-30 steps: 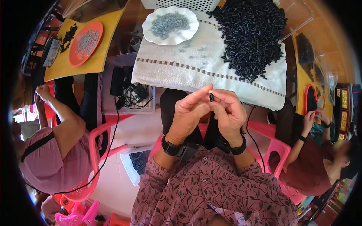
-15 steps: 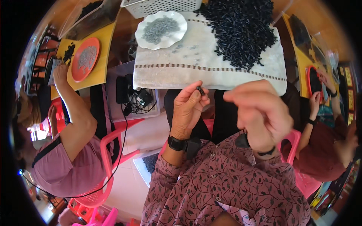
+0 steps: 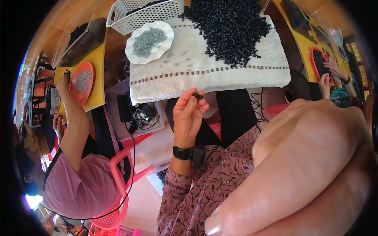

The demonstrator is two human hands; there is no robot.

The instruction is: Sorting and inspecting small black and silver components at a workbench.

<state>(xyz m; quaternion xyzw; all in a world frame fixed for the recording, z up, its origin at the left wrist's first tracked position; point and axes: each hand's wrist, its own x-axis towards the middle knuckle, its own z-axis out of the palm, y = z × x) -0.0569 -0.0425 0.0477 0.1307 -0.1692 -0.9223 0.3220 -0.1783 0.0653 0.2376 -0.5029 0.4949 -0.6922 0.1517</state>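
My left hand [image 3: 189, 112] pinches a short black tube-like piece [image 3: 197, 95] between thumb and fingertips, just off the near edge of the towel-covered table [image 3: 220, 80]. Very close to the camera, my right hand [image 3: 311, 153] looms large at the lower right with its fingers bent and pressed together; whether anything is in them is hidden. On the white towel lie a big heap of short black tubes [image 3: 230, 31] and a white wavy-rimmed plate [image 3: 132, 57] of small clear-grey pieces [image 3: 149, 41]. Several loose clear pieces [image 3: 179, 58] are scattered beside the plate.
A white perforated basket [image 3: 147, 19] stands at the far left of the towel. To the left, a person [image 3: 80, 173] works at a yellow table with an orange plate [image 3: 89, 70]. Another person's hands [image 3: 332, 72] are at the far right. A plastic bin with cables [image 3: 145, 114] sits below.
My right hand has risen toward the camera and now fills the lower right. My left hand still holds the black piece, now turned more sideways. The whole view has shifted and tilted.
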